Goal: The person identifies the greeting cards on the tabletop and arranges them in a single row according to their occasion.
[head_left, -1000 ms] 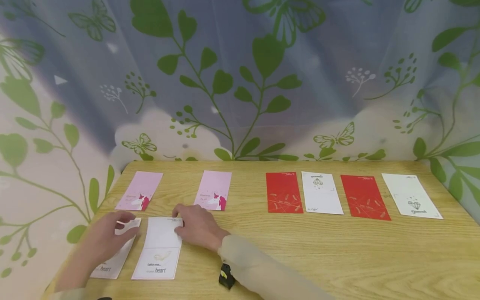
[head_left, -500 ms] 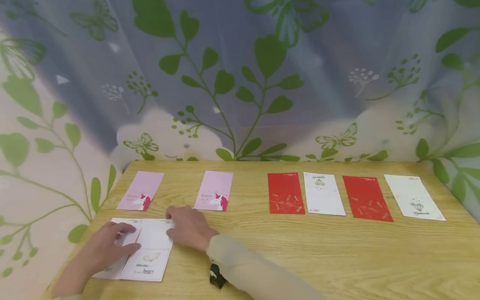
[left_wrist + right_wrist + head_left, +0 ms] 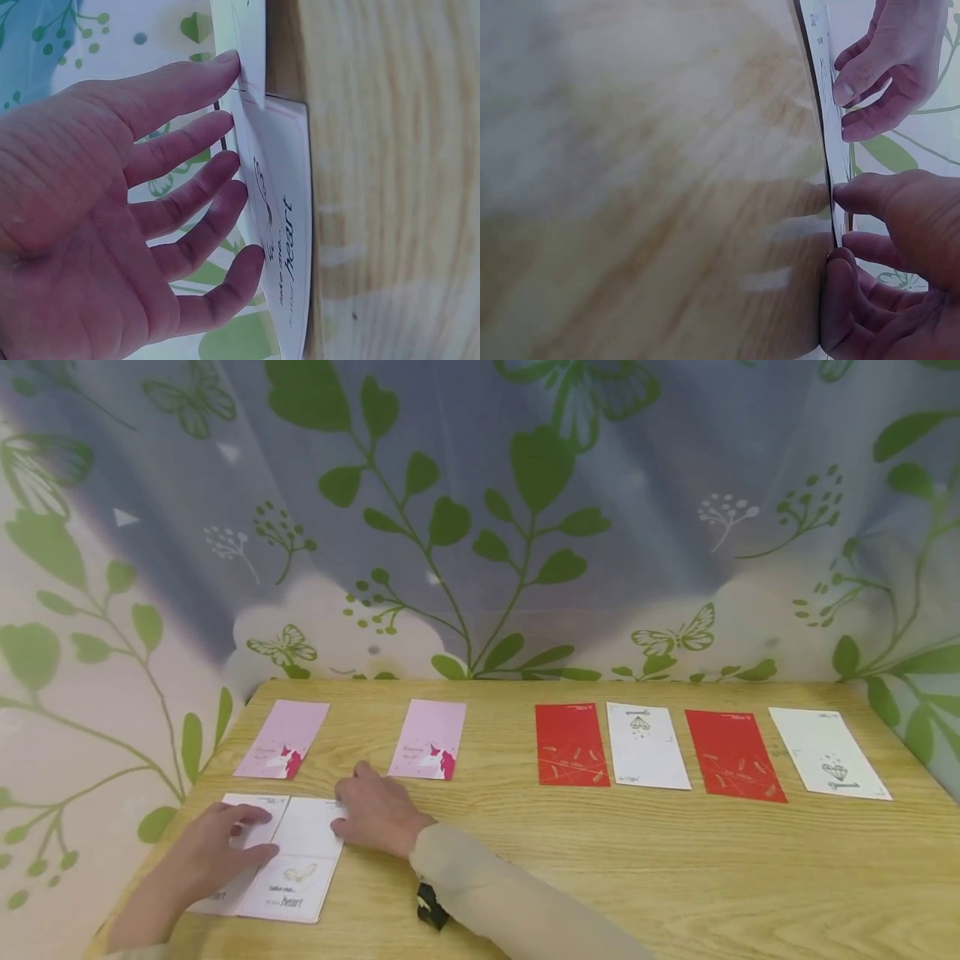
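Two white cards lie side by side at the table's left front, a left card (image 3: 227,903) and a right card (image 3: 291,892), their long edges meeting. Each has a fold line across it and printed lettering with "heart". My left hand (image 3: 213,852) rests over the left card with loosely bent, spread fingers, its thumb tip near the seam; part of that card is hidden beneath it. In the left wrist view the fingertips touch the card surface (image 3: 289,157). My right hand (image 3: 381,814) grips the right card's upper right corner with thumb and curled fingers.
Behind them lie two pink unicorn cards, a left one (image 3: 281,739) and a right one (image 3: 429,739). Further right, a red card (image 3: 572,743), a white diamond card (image 3: 648,760), another red card (image 3: 735,756) and another white card (image 3: 828,752) form a row. A patterned curtain (image 3: 480,527) hangs behind the table.
My right hand has slid the right white card leftward, closing the gap to the left card, and straightened it. The left hand has stayed over its card, which is now flat beside the other.
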Tool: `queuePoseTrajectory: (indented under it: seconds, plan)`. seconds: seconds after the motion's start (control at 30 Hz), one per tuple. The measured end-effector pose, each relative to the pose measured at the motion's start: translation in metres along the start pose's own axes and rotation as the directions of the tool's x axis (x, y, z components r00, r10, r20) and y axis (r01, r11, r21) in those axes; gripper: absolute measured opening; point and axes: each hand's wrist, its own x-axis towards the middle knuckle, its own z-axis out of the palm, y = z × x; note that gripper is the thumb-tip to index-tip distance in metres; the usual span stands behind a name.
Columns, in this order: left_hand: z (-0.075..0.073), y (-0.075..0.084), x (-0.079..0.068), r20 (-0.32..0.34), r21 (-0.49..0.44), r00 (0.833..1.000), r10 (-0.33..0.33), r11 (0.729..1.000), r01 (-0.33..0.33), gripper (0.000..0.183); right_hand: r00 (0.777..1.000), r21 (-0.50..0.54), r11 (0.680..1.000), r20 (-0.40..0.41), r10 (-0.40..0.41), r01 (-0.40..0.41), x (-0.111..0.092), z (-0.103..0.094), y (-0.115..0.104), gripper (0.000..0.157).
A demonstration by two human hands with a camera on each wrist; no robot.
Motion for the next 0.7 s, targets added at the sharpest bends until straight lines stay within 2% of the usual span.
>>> queuePoseTrajectory:
  seconds: [0.13,0.3,0.57,0.7]
  plan:
    - [0.002,-0.001,-0.003,-0.035,-0.008,0.999,0.022,1.0,-0.022,0.042,1.0,-0.009,1.0,0.014,0.003,-0.003,0.0,0.0,-0.002,0.023]
    - [0.001,0.0,-0.003,-0.025,-0.011,1.0,0.009,1.0,-0.01,0.044,1.0,-0.005,1.0,0.018,-0.003,0.003,0.0,-0.002,-0.001,0.021]
    - [0.0,0.0,-0.002,-0.033,-0.002,0.999,0.032,0.999,-0.032,0.043,0.999,0.123,0.991,0.009,-0.052,0.051,-0.003,-0.008,0.008,0.03]
    - [-0.005,0.0,-0.002,-0.08,-0.012,0.995,0.059,0.998,-0.06,0.041,0.995,0.157,0.983,-0.007,-0.096,0.096,-0.006,-0.011,0.014,0.033]
